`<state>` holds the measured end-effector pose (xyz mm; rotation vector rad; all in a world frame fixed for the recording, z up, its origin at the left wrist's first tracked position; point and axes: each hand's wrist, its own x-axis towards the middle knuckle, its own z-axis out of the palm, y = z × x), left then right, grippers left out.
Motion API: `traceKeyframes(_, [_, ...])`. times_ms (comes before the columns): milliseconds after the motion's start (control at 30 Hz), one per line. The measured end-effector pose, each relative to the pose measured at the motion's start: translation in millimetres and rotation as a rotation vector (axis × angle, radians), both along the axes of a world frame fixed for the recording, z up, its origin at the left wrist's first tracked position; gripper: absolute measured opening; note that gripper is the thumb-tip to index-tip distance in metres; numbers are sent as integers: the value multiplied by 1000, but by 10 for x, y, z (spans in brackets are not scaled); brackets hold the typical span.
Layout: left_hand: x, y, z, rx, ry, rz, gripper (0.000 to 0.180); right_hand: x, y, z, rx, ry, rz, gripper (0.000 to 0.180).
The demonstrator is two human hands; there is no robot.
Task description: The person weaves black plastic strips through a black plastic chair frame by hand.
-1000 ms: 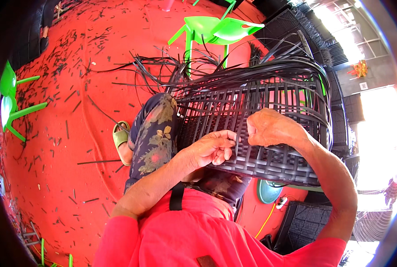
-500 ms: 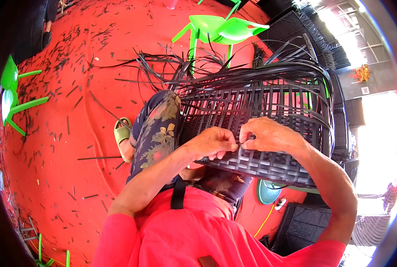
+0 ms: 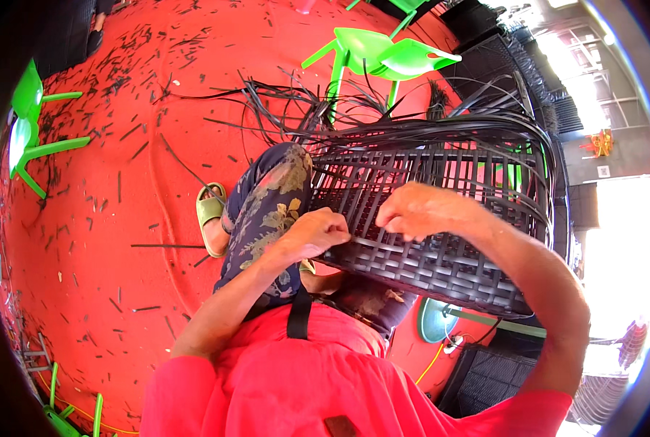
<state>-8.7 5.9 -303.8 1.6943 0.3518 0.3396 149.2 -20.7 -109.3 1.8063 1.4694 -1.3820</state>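
A black woven frame of flat plastic strips (image 3: 441, 266) lies tilted across my lap, close-woven on its near side and an open lattice farther off. My left hand (image 3: 319, 231) is closed at the left end of the close weave, thumb and fingers pinched on a black strip there. Over the lattice, to the right, my right hand (image 3: 423, 211) is held with its fingers curled in; whatever they hold is hidden. Long loose black strips (image 3: 412, 131) run in a bundle along the far edge and trail off to the left.
A bright green chair (image 3: 398, 58) stands beyond the frame, another green chair (image 3: 30, 138) at the far left. Cut black scraps litter the red floor (image 3: 113, 291). A round green base (image 3: 435, 320) and a yellow cable (image 3: 430, 364) lie below the frame at right.
My hands, nearly together before, are now apart: the left has moved left and the right has lifted slightly away. The whole view has shifted a little.
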Motion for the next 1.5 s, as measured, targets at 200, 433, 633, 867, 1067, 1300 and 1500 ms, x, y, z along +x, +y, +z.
traceKeyframes(200, [-127, 67, 171, -803, -178, -102, 19, -60, -97, -230, -103, 75, -281, 25])
traceKeyframes(433, [48, -43, 54, -1361, -115, -148, 26, 19, -159, -134, 12, 21, -485, 20])
traceKeyframes(633, [309, -104, 208, -1196, 19, -322, 32, 64, -78, 11, 78, -223, -190, 20])
traceKeyframes(867, [471, -37, 211, -1084, 71, -461, 36, 170, -80, -79, 7, -200, -191, 14])
traceKeyframes(1067, [532, 32, 145, -990, 64, -637, 30, 114, -20, -130, -125, -205, -139, 21])
traceKeyframes(1300, [503, 12, 218, -1129, 73, -592, 30, 154, 38, -72, -189, -171, -205, 16])
traceKeyframes(1500, [479, 7, 133, -1251, -19, -590, 40, 144, 46, -34, -131, -110, -280, 16])
